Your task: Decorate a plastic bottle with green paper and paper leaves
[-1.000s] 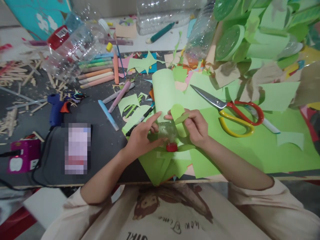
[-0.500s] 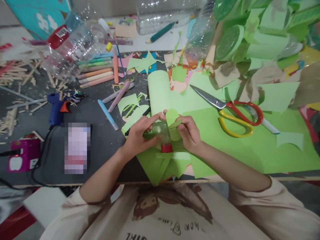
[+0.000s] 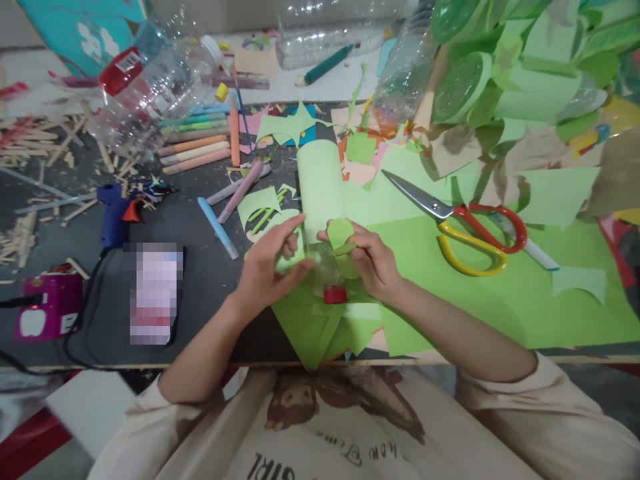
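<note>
A clear plastic bottle top (image 3: 327,268) with a red cap (image 3: 335,294) points its cap toward me, above the green paper. Light green rounded paper pieces (image 3: 341,232) stand at its right side. My right hand (image 3: 376,261) is closed on these, with fingertips at the paper and the bottle's far edge; how much of the plastic it grips is partly hidden. To the left, my left hand (image 3: 273,267) has thumb and forefinger spread, apart from the bottle, holding nothing I can see.
Scissors (image 3: 440,210) with red and yellow handles lie right on green paper sheets (image 3: 450,307). Rolled pale green paper (image 3: 320,180) lies beyond my hands. Leftward are a phone (image 3: 156,293), a blue glue gun (image 3: 114,217) and chalk-like sticks (image 3: 217,227). Plastic bottles (image 3: 150,87) stand at the back.
My left hand has let go of the bottle top and moved slightly left, its fingers spreading. My right hand keeps its hold in nearly the same place. The camera view has shifted slightly.
</note>
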Tool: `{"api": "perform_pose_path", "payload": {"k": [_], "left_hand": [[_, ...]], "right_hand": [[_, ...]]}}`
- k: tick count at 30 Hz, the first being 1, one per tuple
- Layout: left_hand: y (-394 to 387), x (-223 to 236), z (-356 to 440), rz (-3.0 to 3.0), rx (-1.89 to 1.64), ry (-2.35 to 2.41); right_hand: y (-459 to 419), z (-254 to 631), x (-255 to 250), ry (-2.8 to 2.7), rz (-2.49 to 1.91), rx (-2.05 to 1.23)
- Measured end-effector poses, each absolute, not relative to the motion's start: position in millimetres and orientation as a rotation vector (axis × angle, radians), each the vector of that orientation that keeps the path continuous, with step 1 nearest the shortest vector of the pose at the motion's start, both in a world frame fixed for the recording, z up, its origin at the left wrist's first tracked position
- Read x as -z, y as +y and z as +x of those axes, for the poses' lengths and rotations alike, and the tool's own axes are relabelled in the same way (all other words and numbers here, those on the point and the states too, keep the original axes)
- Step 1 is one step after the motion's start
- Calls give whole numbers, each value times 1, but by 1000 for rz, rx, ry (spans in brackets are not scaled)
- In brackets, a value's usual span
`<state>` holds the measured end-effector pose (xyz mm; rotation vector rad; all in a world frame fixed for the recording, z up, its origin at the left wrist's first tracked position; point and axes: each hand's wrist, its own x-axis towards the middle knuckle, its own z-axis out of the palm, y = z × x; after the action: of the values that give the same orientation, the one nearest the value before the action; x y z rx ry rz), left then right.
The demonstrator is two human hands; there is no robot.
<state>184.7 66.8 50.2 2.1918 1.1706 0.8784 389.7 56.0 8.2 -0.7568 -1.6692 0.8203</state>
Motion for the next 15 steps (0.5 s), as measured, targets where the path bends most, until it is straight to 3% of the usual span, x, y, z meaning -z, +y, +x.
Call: {"api": "perform_pose_path", "payload": {"k": [5, 8, 11, 15], "left_hand": [[98, -84, 100, 2229, -742, 1979], [121, -96, 45, 1895, -535, 2619], [135, -98, 24, 1546, -80, 2587], [143, -90, 27, 1325, -75, 2668]], "right_hand": [[57, 389, -6, -1626, -738, -877], [58, 389, -8, -1633, -714, -845], [59, 389, -10, -1655, -684, -827], [59, 390, -9, -1664, -725, -811]]}}
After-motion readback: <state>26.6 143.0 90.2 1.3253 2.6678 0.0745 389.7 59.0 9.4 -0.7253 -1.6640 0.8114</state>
